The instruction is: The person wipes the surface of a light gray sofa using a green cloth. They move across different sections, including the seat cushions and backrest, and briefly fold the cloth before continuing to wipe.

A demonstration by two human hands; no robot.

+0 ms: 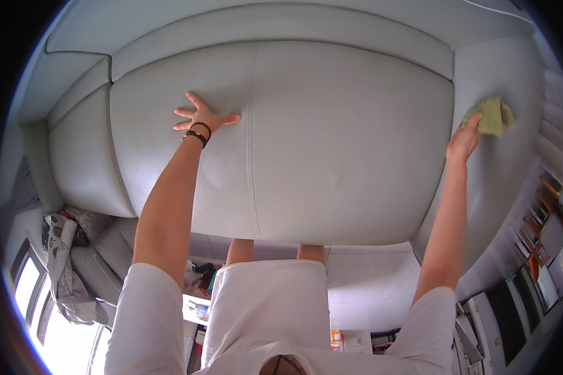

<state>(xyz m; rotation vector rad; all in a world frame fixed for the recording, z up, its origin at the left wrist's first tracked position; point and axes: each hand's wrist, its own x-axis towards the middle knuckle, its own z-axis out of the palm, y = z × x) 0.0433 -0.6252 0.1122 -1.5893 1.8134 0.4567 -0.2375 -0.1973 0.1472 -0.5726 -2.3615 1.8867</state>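
Note:
My left hand (201, 116) lies with spread fingers on the grey sofa seat (344, 144), left of the stitched seam down its middle. Dark bead bracelets (197, 135) circle that wrist. Over at the right, my right hand (464, 139) grips a green cloth (494, 117) against the padded sofa armrest (513, 81). The cloth is bunched, and part of it sticks out past the fingers. Some of the right hand's fingers are hidden by the cloth and the angle.
The sofa backrest (281, 28) runs along the far side. Another seat section (81, 150) continues at left, near a patterned fabric (59, 250) draped over grey seating. Pale floor tiles (369, 275) show below the seat's front edge. Dark-fronted furniture (507, 319) stands at lower right.

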